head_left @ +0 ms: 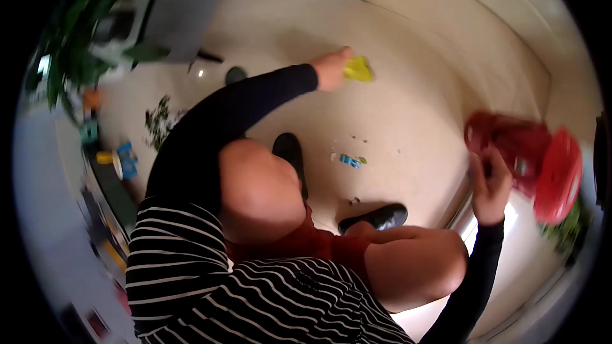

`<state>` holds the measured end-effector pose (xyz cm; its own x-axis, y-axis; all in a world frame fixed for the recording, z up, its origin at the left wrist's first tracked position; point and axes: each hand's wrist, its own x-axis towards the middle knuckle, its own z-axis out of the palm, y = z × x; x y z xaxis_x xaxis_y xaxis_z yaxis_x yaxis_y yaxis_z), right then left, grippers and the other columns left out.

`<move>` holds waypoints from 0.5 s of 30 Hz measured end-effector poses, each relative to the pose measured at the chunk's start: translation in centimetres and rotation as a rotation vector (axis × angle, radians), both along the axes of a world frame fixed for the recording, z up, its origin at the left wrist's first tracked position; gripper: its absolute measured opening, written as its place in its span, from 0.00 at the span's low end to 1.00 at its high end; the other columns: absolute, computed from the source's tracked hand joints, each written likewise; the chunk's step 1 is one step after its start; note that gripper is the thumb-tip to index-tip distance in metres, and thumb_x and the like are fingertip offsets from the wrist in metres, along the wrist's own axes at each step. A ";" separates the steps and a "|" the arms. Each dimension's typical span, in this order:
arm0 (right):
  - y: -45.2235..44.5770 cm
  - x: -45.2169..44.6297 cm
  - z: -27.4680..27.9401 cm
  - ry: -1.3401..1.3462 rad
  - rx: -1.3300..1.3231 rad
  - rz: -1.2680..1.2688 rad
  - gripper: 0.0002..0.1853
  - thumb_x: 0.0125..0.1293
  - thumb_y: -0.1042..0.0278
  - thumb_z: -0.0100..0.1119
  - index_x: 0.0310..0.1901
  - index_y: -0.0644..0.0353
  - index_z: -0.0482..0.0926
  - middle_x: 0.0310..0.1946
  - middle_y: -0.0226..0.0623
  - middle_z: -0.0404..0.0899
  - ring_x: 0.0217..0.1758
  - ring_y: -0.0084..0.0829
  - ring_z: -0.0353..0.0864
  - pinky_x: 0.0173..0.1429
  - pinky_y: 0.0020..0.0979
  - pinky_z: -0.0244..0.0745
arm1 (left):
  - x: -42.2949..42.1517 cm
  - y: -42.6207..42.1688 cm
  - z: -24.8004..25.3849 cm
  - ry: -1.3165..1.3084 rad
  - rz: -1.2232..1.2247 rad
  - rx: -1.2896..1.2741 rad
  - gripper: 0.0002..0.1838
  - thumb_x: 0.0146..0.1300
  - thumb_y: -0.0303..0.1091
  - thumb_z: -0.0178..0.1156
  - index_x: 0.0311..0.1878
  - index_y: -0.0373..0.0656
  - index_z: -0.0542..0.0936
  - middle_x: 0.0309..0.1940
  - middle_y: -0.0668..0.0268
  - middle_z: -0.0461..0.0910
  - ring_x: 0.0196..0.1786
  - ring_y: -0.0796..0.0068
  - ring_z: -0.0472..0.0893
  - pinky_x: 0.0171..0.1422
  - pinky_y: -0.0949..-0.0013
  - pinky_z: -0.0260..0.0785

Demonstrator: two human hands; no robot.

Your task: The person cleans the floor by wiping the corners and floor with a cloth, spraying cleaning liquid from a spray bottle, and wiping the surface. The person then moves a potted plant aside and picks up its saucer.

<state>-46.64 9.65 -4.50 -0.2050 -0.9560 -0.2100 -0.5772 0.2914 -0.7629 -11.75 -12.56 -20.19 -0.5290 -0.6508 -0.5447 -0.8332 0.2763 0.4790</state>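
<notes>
My left hand [331, 71] reaches out over the floor, its fingers closed round a yellow-green cloth [359, 69] that looks crumpled. On the right, my right hand [491, 190] has its fingers curled at the near edge of a red plastic bin [510, 143], which leans over and is blurred. A rounded red part [558, 177], perhaps its lid, sticks out to the right. Between my hands, a small blue wrapper [350, 161] lies on the tiles with a green leaf [363, 160] and several dark crumbs beside it.
My black shoes [375, 218] stand on the beige floor [408, 99] near the scraps. A grey chair [185, 9] and leafy plants [70, 44] are at upper left. A pale wall [497, 32] runs along the right. More greenery [567, 229] is below the bin.
</notes>
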 end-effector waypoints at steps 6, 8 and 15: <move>-16.3 14.3 -2.2 0.300 -0.223 0.825 0.45 0.51 0.69 0.76 0.71 0.62 0.63 0.72 0.52 0.63 0.73 0.54 0.63 0.75 0.47 0.62 | 2.0 4.6 6.0 0.583 0.270 -0.133 0.18 0.50 0.27 0.62 0.47 0.44 0.84 0.43 0.50 0.81 0.54 0.47 0.77 0.61 0.55 0.72; -18.2 18.1 -3.1 0.205 -0.262 0.965 0.46 0.51 0.69 0.76 0.72 0.61 0.63 0.73 0.53 0.62 0.74 0.54 0.63 0.75 0.47 0.63 | 2.9 6.3 8.6 0.594 0.395 -0.117 0.18 0.50 0.29 0.62 0.47 0.45 0.85 0.44 0.49 0.81 0.53 0.48 0.79 0.60 0.56 0.73; -17.4 28.2 -3.5 0.077 0.058 1.145 0.28 0.59 0.72 0.68 0.62 0.63 0.72 0.45 0.52 0.85 0.50 0.53 0.85 0.53 0.40 0.79 | 10.2 10.9 10.1 0.474 0.637 -0.212 0.20 0.50 0.36 0.65 0.48 0.42 0.85 0.37 0.53 0.85 0.45 0.50 0.84 0.52 0.55 0.77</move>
<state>-18.42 -7.75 -7.99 0.7641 -0.5791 -0.2843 -0.5706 -0.4011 -0.7166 -1.52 -1.65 -10.06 -0.1666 -0.9680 -0.1877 -0.5832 -0.0568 0.8103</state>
